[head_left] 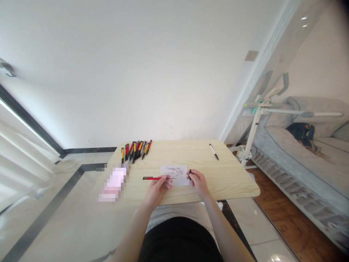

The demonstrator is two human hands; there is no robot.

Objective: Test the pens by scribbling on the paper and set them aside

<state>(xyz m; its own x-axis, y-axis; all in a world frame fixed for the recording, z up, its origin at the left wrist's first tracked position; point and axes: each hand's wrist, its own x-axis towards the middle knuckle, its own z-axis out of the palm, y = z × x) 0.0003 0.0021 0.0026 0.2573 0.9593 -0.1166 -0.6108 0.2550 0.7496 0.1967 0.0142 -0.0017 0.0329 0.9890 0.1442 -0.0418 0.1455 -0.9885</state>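
Pinched in the fingers of my left hand [159, 187] is a red pen [152, 178], its black clip end pointing left. My right hand [199, 183] grips a small black piece [190, 175] between thumb and fingers; it looks like a pen part, though its exact kind is too small to make out. Between and beneath both hands lies a white sheet of paper [178, 180] with dark scribbles on its upper half. The two hands are apart from each other, just above the paper.
Several red, yellow, black and grey pens [138, 150] lie in a pile at the table's back left. A white pen with a black tip [214, 152] rests at the back right. A pixelated pink object [116, 182] is at the wooden table's [231, 178] left edge. The wall [163, 72] stands behind.
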